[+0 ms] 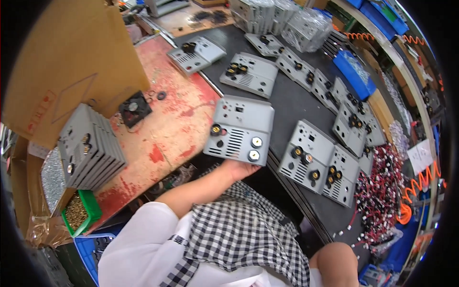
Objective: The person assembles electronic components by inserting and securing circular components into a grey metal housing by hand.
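Note:
My left hand (237,169) is closed on the lower edge of a grey metal panel (248,115). The panel is tilted up toward me over the gap between the red-stained table and the dark surface. It has slots, a square cutout, a black-and-brass fitting (216,129) at its left and two pale round fittings (255,149) at the lower right. My fingers are mostly hidden behind it. My right arm (336,262) shows only in part at the lower right, and its hand is out of sight.
Similar panels (306,155) with black-and-brass fittings lie across the dark surface (291,107). On the red-stained table (167,129) are a stack of panels (91,146), a black fan (135,109) and a cardboard box (71,62). A green bin (93,210) holds small brass parts. Red-and-black wires (380,186) pile up at right.

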A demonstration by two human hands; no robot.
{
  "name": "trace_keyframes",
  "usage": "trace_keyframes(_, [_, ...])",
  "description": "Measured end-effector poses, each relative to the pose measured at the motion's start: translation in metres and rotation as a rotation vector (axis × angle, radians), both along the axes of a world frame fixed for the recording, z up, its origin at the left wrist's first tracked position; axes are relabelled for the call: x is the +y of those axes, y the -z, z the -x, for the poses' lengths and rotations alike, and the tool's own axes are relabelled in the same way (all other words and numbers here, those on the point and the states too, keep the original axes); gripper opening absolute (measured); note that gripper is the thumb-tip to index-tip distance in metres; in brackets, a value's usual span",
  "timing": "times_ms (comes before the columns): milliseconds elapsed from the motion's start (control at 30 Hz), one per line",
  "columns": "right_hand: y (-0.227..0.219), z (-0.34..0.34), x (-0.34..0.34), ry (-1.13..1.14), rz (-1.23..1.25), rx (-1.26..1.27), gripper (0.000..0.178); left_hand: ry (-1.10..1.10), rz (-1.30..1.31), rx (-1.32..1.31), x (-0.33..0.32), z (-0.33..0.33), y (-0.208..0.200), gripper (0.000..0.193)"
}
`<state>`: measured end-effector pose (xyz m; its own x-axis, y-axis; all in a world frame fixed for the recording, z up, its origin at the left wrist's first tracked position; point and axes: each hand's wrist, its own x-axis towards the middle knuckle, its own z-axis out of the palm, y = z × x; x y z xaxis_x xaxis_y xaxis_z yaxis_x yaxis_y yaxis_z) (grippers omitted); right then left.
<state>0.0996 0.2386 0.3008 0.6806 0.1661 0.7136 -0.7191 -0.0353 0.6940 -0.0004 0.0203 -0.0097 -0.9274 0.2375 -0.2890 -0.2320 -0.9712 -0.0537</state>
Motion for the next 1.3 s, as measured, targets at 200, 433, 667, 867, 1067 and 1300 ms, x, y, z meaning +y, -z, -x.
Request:
trace_keyframes(200, [0.043,0.035,-0.040,0.030,-0.301,-0.241,0.019,0.022,-0.058,0.038,0.002,0.008,-0.015,0.028])
trace_keyframes(433, [0.174,0.131,-0.152,0.523,-1.232,-1.098,0.035,-0.082,0.066,0.199,-0.007,-0.019,-0.001,0.029])
trace_keyframes(667, [0.220,0.152,-0.219,0.676,-1.355,-1.089,0.050,0.310,0.696,0.089,-0.044,-0.071,0.011,0.023])
trace_keyframes(867, [0.202,0.125,-0.189,0.416,-1.449,-1.341,0.046,-0.489,1.827,0.311,-0.080,-0.106,-0.078,0.015])
trace_keyframes(1067, [0.189,0.093,-0.166,0.346,-1.275,-1.291,0.045,-0.535,1.666,0.280,-0.073,-0.098,-0.082,0.018])
trace_keyframes(1300, [0.188,0.088,-0.152,-0.016,-1.031,-1.856,0.029,-0.288,0.808,0.152,-0.066,-0.100,-0.083,0.013])
